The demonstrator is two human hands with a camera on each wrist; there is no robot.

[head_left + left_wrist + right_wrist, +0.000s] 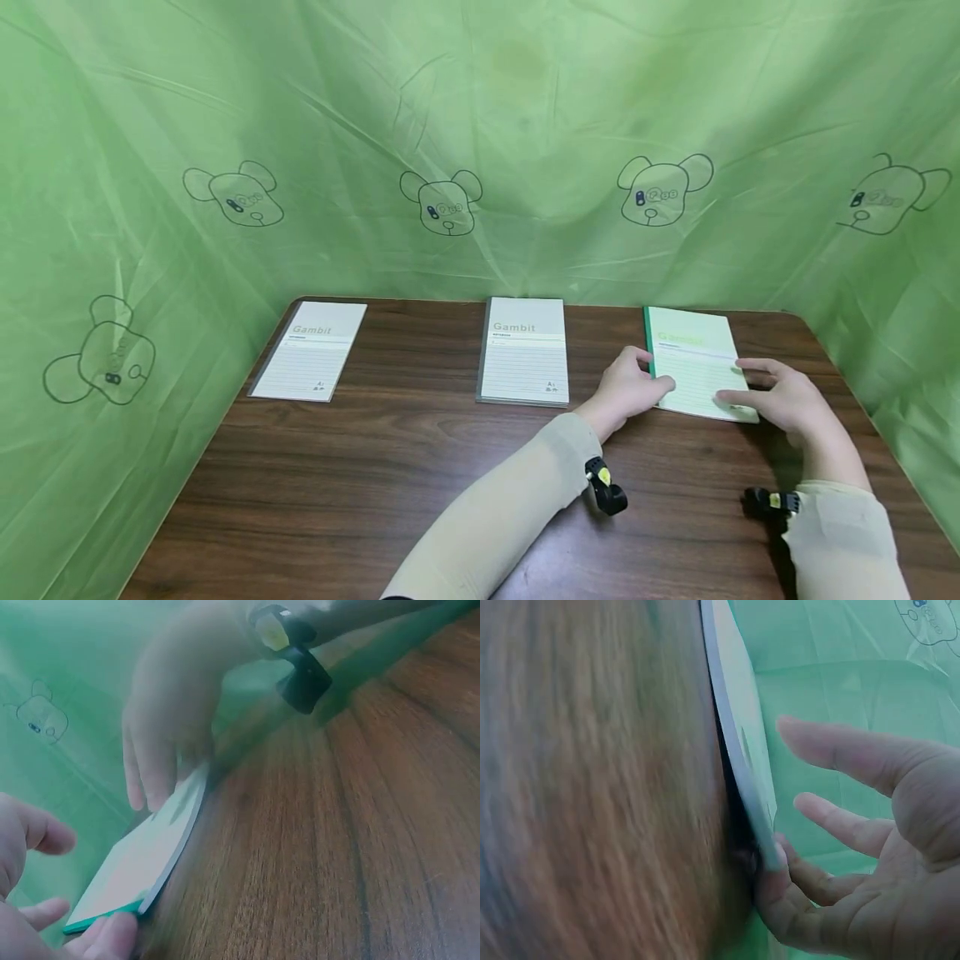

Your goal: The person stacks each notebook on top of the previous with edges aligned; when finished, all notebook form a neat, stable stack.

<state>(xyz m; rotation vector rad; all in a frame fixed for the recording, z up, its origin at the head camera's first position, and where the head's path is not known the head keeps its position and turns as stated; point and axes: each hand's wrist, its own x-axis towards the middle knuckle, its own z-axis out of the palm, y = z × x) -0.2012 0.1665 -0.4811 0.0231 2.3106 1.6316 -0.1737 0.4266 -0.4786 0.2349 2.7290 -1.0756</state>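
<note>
A notebook [693,367] with a green spine and the word Gambit on its cover lies at the back right, its right side bent slightly up off the table. My right hand [787,400] curls its fingertips round that raised edge, while the thumb [840,750] stays apart from the cover. At the spine side is my left hand [630,385], thumb [112,937] touching the near spine corner and the other fingers spread loosely. Two grey-spined Gambit notebooks stay flat: one stack [525,354] in the middle, one notebook [309,352] at the left.
The brown wooden table [337,500] ends at a green curtain [525,125] printed with bear faces, which also closes off both sides. Black wrist cameras [606,487] sit on the light sleeves.
</note>
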